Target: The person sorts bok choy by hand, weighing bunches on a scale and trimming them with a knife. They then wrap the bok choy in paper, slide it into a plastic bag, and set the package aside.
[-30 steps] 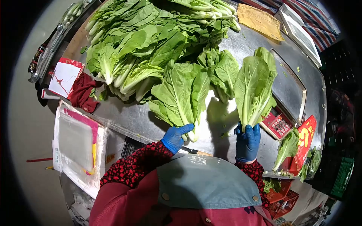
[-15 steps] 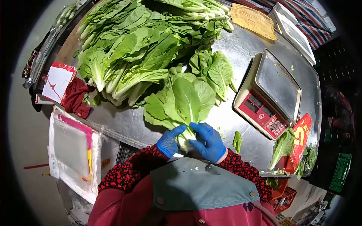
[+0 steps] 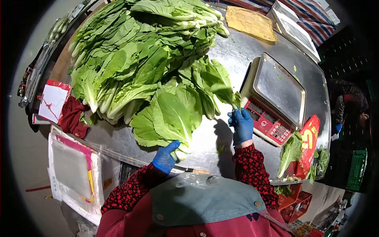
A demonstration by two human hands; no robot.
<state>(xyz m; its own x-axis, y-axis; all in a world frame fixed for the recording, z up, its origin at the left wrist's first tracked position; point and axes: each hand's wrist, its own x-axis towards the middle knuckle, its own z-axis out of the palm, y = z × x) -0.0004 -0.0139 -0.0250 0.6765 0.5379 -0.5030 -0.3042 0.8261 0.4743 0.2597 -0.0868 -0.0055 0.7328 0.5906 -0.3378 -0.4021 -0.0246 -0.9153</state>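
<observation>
A head of leafy greens (image 3: 175,116) with broad pale-green leaves lies on the metal table, its white base toward me. My left hand (image 3: 166,158), in a blue glove, is closed around that base. To the right, near the scale, my right hand (image 3: 241,124), also blue-gloved, pinches a single green leaf (image 3: 226,91) by its stalk end. This leaf points up and left, partly blurred, over a smaller bunch of greens (image 3: 203,83). Behind and left rises a big pile of leafy greens (image 3: 130,59), stalks mostly facing me or outward.
A red and cream weighing scale (image 3: 272,98) stands at right. Beside it lie a red bag (image 3: 312,136) and a loose leaf (image 3: 291,154). A yellow sheet (image 3: 252,23) is at the back. Plastic bags (image 3: 73,170) hang at front left. Another person's hand (image 3: 363,116) shows far right.
My right hand has left the base of the greens and moved right and forward, now with a leaf in it. My left hand stays on the base; the view has shifted slightly.
</observation>
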